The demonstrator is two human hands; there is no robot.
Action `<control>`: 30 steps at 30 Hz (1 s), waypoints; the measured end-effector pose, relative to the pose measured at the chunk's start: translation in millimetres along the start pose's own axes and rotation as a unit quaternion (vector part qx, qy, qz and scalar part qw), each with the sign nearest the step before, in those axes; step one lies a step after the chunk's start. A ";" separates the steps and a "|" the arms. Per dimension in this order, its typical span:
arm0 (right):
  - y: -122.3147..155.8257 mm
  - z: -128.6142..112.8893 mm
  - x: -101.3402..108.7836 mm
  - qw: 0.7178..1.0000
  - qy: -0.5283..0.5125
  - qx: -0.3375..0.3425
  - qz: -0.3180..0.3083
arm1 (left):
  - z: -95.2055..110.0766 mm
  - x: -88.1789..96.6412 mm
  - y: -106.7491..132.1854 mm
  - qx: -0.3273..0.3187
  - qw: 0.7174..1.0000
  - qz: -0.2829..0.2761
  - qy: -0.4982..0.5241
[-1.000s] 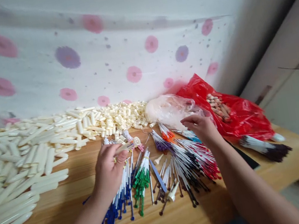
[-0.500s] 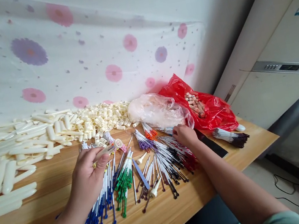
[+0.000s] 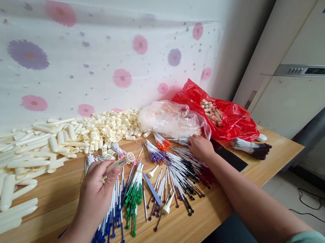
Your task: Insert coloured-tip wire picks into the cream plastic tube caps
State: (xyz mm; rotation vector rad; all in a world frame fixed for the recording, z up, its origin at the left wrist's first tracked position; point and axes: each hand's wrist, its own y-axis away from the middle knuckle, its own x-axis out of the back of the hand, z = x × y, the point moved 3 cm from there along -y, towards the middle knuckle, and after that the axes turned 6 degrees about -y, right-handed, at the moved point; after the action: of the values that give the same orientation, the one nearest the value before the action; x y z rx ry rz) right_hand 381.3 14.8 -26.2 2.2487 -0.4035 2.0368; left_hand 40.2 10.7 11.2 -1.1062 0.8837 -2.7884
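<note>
My left hand (image 3: 98, 187) is closed round a cream multi-colour pen barrel (image 3: 121, 161), whose slotted end points right with coloured bits in its slots. My right hand (image 3: 201, 148) reaches down by the red-ended pen refills (image 3: 200, 169), its fingers closed; its fingertips are hidden, so I cannot see what they pinch. Between my hands lie green-ended refills (image 3: 134, 195), purple-ended refills (image 3: 156, 154) and black-ended refills (image 3: 181, 179). Blue-ended refills (image 3: 106, 228) fan out under my left hand. Orange-ended refills (image 3: 162, 141) are farther back.
Cream pen tubes (image 3: 28, 164) and slotted sleeves (image 3: 116, 125) are heaped along the back left. A clear plastic bag (image 3: 171, 118) and a red bag (image 3: 234, 119) with small parts stand behind my right hand. Dark-ended refills (image 3: 252, 148) lie near a black flat object (image 3: 230, 157).
The view has shifted slightly. My left hand still holds the pen barrel, and my right hand stays by the red-ended refills with little visible movement.
</note>
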 end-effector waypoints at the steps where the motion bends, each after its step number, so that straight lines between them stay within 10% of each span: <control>1: -0.3 0.5 -0.1 1.000 -0.006 -0.004 0.000 | -0.6 -0.4 -0.3 0.001 1.000 0.000 -0.002; 14: 2.1 34.4 18.5 0.973 -0.226 -0.049 0.009 | -6.2 -1.9 0.1 0.025 1.000 -0.006 0.012; 19: 25.1 6.5 48.2 0.937 -0.348 0.034 0.023 | -7.8 -6.4 2.9 0.107 0.984 -0.048 0.135; 24: 42.3 -95.6 57.9 0.715 -0.659 0.183 -0.146 | 6.2 -17.1 10.6 0.146 0.934 -0.073 0.318; 30: 50.7 -182.8 30.3 0.595 -0.746 0.121 -0.274 | 11.1 -17.9 12.2 0.172 0.883 -0.019 0.437</control>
State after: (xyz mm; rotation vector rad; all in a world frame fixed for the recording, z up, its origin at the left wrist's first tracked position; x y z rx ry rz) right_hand 194.7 4.7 18.4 3.0228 0.5369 -0.4569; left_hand 58.3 -1.3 0.3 0.2410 0.3059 -3.2645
